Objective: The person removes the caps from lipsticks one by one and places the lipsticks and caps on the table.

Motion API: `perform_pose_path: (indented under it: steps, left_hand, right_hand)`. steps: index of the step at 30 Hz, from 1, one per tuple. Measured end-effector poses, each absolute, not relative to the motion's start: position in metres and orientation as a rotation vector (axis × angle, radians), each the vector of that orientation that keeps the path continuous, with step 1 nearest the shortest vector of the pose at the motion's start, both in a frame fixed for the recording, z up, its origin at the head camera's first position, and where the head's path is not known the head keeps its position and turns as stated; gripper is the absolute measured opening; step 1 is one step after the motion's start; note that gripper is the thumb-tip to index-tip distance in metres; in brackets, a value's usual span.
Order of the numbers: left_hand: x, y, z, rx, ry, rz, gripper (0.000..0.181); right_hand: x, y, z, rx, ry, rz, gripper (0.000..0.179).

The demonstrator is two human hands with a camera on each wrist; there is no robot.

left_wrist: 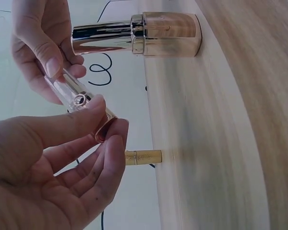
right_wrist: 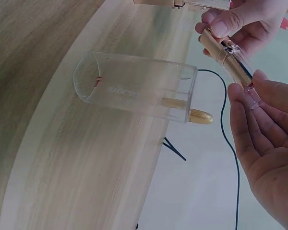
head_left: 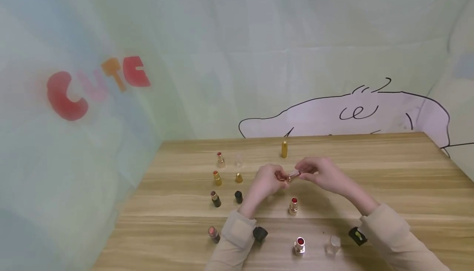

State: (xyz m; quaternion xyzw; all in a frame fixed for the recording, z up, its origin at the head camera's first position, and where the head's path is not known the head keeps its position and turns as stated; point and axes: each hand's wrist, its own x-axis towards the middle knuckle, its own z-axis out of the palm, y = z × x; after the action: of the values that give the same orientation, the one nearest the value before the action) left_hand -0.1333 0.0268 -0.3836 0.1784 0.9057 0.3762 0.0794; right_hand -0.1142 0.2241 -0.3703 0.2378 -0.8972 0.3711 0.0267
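Above the middle of the table, my left hand (head_left: 269, 179) pinches the gold base of a lipstick (right_wrist: 213, 45). My right hand (head_left: 322, 174) pinches the far end of a clear cap (right_wrist: 253, 99), which lies around the lipstick's upper part. Whether the cap is fully seated cannot be told. Below the hands stands an uncapped red lipstick (head_left: 293, 206) with a gold case. Nearer the front is another red lipstick (head_left: 299, 246), with a clear cap (head_left: 334, 244) to its right. Behind the hands stands a gold closed lipstick (head_left: 284, 149).
At the left stand several uncapped lipsticks, among them a gold one (head_left: 217, 179) and a pink one (head_left: 213, 234). Beside them are a clear cap (head_left: 238, 160), a gold cap (head_left: 238, 177) and black caps (head_left: 238, 197). A black item (head_left: 357, 236) lies by the right sleeve.
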Motion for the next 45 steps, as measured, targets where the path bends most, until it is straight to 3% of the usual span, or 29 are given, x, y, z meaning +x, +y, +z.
perform_pose_path:
  steps: [45]
  left_hand:
    - [-0.1312, 0.0324, -0.3828, 0.580, 2.716, 1.006, 0.014]
  right_hand:
    - [-0.1102, 0.2305, -0.3739, 0.735, -2.735, 1.121, 0.023]
